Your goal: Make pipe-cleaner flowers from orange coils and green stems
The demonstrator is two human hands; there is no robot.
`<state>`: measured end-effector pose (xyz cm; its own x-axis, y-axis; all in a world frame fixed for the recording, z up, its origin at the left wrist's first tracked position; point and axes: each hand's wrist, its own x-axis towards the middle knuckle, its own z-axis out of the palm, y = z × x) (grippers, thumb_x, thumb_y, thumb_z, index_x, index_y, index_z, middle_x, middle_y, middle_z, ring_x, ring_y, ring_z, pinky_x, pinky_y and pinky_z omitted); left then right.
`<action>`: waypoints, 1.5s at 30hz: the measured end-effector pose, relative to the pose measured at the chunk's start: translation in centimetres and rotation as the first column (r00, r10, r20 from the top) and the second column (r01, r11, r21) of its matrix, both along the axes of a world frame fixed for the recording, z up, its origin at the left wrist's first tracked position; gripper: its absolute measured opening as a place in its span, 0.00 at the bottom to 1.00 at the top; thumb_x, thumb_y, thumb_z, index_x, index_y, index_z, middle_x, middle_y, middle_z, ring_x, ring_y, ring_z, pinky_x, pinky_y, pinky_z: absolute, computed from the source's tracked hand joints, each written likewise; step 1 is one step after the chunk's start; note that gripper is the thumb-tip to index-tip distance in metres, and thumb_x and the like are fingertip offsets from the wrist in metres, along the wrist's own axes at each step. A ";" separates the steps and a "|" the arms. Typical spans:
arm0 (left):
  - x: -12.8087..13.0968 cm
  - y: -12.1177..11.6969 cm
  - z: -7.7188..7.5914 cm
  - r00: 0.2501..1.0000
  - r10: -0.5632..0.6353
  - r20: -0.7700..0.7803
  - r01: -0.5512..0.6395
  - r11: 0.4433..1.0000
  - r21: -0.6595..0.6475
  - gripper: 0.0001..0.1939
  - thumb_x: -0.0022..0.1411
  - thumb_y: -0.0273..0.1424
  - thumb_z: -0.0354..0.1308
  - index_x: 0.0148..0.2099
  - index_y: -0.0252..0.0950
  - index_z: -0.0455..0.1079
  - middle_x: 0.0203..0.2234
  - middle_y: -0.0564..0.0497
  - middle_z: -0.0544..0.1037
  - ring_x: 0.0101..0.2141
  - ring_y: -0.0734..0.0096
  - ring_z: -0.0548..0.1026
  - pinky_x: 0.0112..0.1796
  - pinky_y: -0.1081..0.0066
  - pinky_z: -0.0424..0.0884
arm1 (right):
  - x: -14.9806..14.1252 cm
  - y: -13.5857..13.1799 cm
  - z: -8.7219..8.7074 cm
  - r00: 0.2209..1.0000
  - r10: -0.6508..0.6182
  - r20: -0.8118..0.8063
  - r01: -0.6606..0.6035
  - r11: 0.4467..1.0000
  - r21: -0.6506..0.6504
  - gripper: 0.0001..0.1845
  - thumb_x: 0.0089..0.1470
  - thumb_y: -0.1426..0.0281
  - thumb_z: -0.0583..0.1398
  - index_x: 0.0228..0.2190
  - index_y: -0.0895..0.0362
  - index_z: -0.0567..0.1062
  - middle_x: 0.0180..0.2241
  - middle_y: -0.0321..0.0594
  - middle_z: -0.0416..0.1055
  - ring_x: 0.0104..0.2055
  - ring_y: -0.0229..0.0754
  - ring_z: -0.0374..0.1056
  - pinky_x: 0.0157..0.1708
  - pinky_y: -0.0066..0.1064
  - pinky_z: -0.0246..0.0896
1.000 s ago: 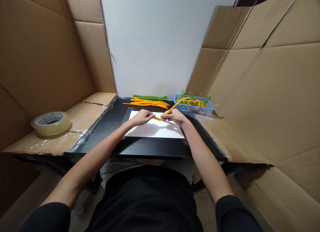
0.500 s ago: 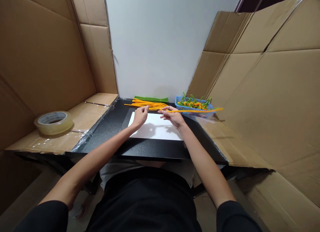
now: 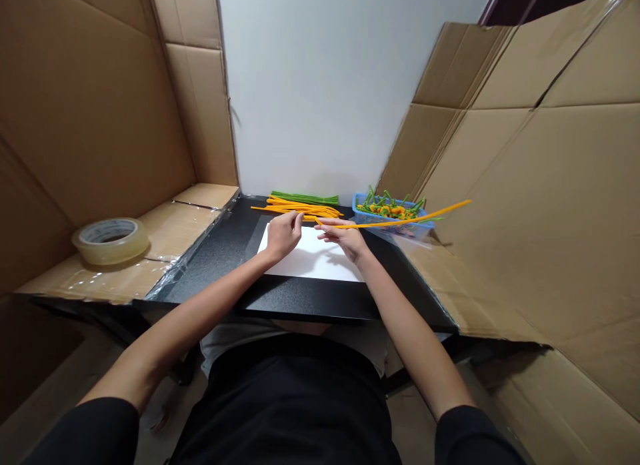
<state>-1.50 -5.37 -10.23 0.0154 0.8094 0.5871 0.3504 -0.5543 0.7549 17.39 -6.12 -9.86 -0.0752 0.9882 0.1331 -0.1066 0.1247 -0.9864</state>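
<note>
Over a white sheet [image 3: 313, 265], my left hand [image 3: 284, 237] is closed in a pinch on one end of an orange pipe cleaner [image 3: 423, 217]. A short stretch of it, which looks wound or doubled, shows between the hands. My right hand [image 3: 349, 239] grips the same pipe cleaner between thumb and fingers, its other fingers loosely curled. From there the long free end runs to the right and tilts upward, passing in front of the blue basket [image 3: 357, 208]. My fingertips partly hide the held parts.
Behind my hands lie a bundle of orange pipe cleaners [image 3: 295, 205] and a row of green pipe cleaners [image 3: 306, 198]. Bent green and orange pieces fill the basket. A roll of clear tape [image 3: 111, 241] rests on the left cardboard. Cardboard walls [image 3: 540, 205] flank the black table [image 3: 200, 271].
The pipe cleaner's free end has swung upward and further right, from nearly level to slanted. Both hands stay at about the same spot, and the view has shifted slightly.
</note>
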 end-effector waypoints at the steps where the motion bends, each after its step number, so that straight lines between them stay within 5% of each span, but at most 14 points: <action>1: 0.1 0.1 -0.1 0.999 -0.011 0.039 0.012 1.000 -0.028 0.20 0.65 0.37 0.53 0.23 0.38 0.54 0.19 0.53 0.58 0.24 0.70 0.54 0.28 0.68 0.44 | 0.0 0.0 0.0 1.000 0.001 -0.004 -0.001 1.000 -0.009 0.16 0.42 0.70 0.72 0.37 0.57 0.82 0.36 0.44 0.82 0.29 0.39 0.77 0.30 0.28 0.70; 7: 0.8 1.2 -0.3 0.925 -0.184 0.331 0.281 0.920 -0.274 0.24 0.67 0.44 0.50 0.22 0.38 0.50 0.17 0.58 0.50 0.18 0.78 0.49 0.22 0.73 0.45 | -0.3 0.1 -0.1 0.998 0.008 -0.059 -0.016 0.992 -0.126 0.11 0.47 0.72 0.70 0.36 0.55 0.80 0.38 0.42 0.82 0.37 0.41 0.79 0.30 0.24 0.68; 13: 0.5 1.2 0.4 0.749 -0.435 0.499 0.649 0.631 -0.425 0.22 0.66 0.39 0.50 0.23 0.39 0.48 0.17 0.62 0.47 0.15 0.81 0.45 0.16 0.77 0.47 | 0.2 0.5 -0.4 0.986 0.070 -0.151 -0.102 0.972 -0.213 0.10 0.47 0.74 0.69 0.34 0.53 0.79 0.37 0.38 0.81 0.39 0.39 0.78 0.27 0.21 0.67; 17: -0.2 1.2 0.9 0.672 -0.522 0.526 0.739 0.515 -0.433 0.22 0.65 0.38 0.54 0.23 0.39 0.48 0.18 0.62 0.47 0.15 0.83 0.45 0.16 0.79 0.47 | 1.0 0.8 -0.4 0.980 0.084 -0.181 -0.123 0.969 -0.216 0.08 0.46 0.73 0.70 0.31 0.53 0.78 0.32 0.36 0.80 0.35 0.36 0.76 0.25 0.20 0.66; 21: -0.9 1.7 1.0 0.672 -0.594 0.442 0.737 0.486 -0.469 0.21 0.63 0.40 0.56 0.25 0.38 0.51 0.18 0.62 0.48 0.16 0.83 0.45 0.17 0.79 0.45 | 1.8 1.0 -0.5 0.985 0.099 -0.144 -0.128 0.969 -0.211 0.07 0.46 0.74 0.70 0.29 0.55 0.78 0.27 0.37 0.77 0.30 0.36 0.73 0.23 0.21 0.66; 25: -1.7 2.2 1.2 0.720 -0.653 0.236 0.660 0.539 -0.524 0.23 0.59 0.43 0.61 0.23 0.37 0.55 0.17 0.60 0.52 0.17 0.82 0.48 0.19 0.76 0.44 | 2.5 1.0 -0.3 0.991 0.126 -0.054 -0.134 0.972 -0.191 0.10 0.42 0.74 0.72 0.30 0.57 0.80 0.26 0.38 0.78 0.29 0.37 0.74 0.28 0.24 0.69; 28: -2.2 2.4 1.5 0.772 -0.635 0.023 0.551 0.652 -0.521 0.23 0.56 0.42 0.64 0.20 0.35 0.59 0.15 0.57 0.57 0.18 0.80 0.52 0.22 0.73 0.45 | 2.8 0.9 -0.2 0.989 0.143 0.034 -0.136 0.978 -0.159 0.14 0.37 0.71 0.75 0.29 0.59 0.81 0.28 0.42 0.80 0.31 0.41 0.76 0.35 0.30 0.72; 32: -2.0 2.3 1.4 0.878 -0.440 -0.188 0.345 0.855 -0.387 0.22 0.59 0.37 0.59 0.18 0.35 0.60 0.14 0.56 0.58 0.20 0.76 0.54 0.26 0.69 0.44 | 3.0 0.9 -0.1 0.989 0.070 0.129 -0.067 0.997 -0.022 0.18 0.36 0.64 0.75 0.31 0.59 0.82 0.31 0.44 0.81 0.37 0.46 0.78 0.43 0.37 0.71; 35: -1.5 2.2 0.7 0.943 -0.233 -0.239 0.170 0.951 -0.257 0.21 0.61 0.35 0.55 0.18 0.36 0.58 0.14 0.54 0.57 0.21 0.73 0.54 0.28 0.67 0.42 | 2.9 1.1 -0.2 0.985 -0.072 0.159 0.049 0.988 0.146 0.17 0.40 0.60 0.73 0.31 0.56 0.81 0.29 0.41 0.81 0.39 0.46 0.78 0.48 0.38 0.69; 39: -1.0 2.1 -0.4 0.976 -0.048 -0.211 0.013 0.986 -0.164 0.19 0.61 0.34 0.55 0.20 0.36 0.60 0.17 0.52 0.61 0.23 0.70 0.56 0.30 0.66 0.42 | 2.3 1.0 0.0 0.966 -0.167 0.200 0.100 0.947 0.305 0.15 0.42 0.58 0.71 0.30 0.55 0.81 0.30 0.41 0.81 0.38 0.48 0.78 0.47 0.39 0.69; 45: -1.0 2.1 -0.3 0.997 0.077 -0.004 -0.076 0.978 -0.192 0.21 0.64 0.33 0.54 0.19 0.37 0.57 0.16 0.53 0.59 0.23 0.70 0.58 0.29 0.68 0.44 | 1.1 -0.3 0.6 0.950 -0.070 0.303 -0.049 0.929 0.368 0.20 0.51 0.51 0.65 0.30 0.55 0.83 0.31 0.43 0.81 0.41 0.49 0.77 0.47 0.39 0.69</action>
